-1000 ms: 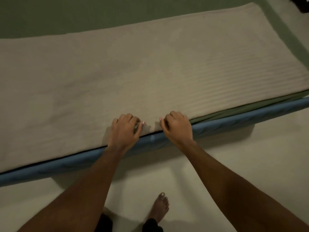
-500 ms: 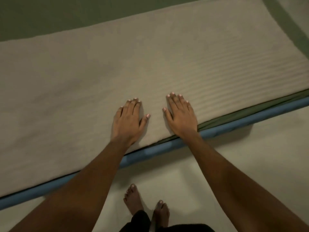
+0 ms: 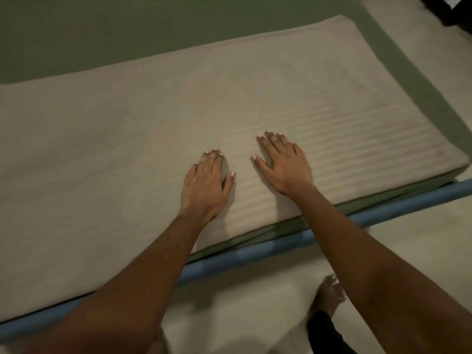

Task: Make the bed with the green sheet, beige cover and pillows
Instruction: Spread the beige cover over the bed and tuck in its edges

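Left hand and right hand lie flat, fingers straight, apparently pressing the beige cover over the green sheet.

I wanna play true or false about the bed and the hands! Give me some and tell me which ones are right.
1. The left hand and right hand both lie flat on the cover. True.
2. The left hand grips the cover's border. False: its fingers are straight, resting on top.
3. The green sheet shows beyond the cover. True.
4. The bed edge is red. False: it is blue.
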